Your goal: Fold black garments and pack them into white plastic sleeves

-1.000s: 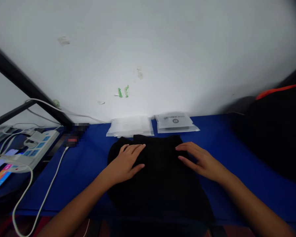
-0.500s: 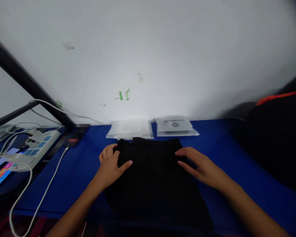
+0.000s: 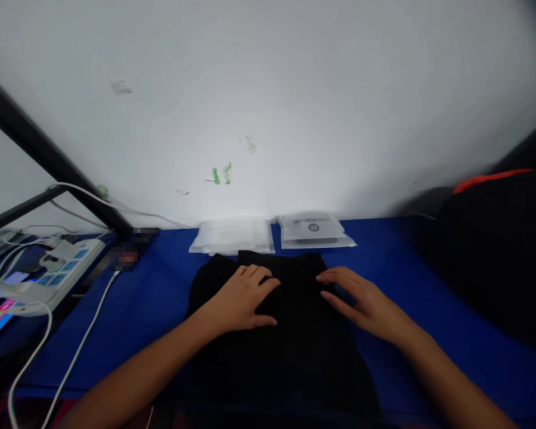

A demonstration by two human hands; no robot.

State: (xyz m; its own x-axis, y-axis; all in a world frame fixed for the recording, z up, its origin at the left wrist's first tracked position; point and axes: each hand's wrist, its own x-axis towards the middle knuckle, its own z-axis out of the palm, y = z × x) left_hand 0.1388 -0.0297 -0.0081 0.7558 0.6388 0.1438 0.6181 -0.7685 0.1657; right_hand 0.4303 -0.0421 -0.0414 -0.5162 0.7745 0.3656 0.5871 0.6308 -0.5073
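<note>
A black garment lies spread over the blue table, its upper edge near the plastic bags and its lower part reaching the front edge. My left hand rests palm down on the upper middle of the cloth, fingers apart. At the garment's right edge is my right hand, its thumb and fingers parted, fingertips touching the black fabric. Neither hand grips anything.
Behind the garment lie white plastic bags and a printed frosted bag against the wall. A power strip, cables and phones are at the left. A big black heap with an orange edge stands right.
My left hand has moved right, from the garment's left edge onto its upper middle. My right hand has stayed at the right edge. The view has shifted slightly.
</note>
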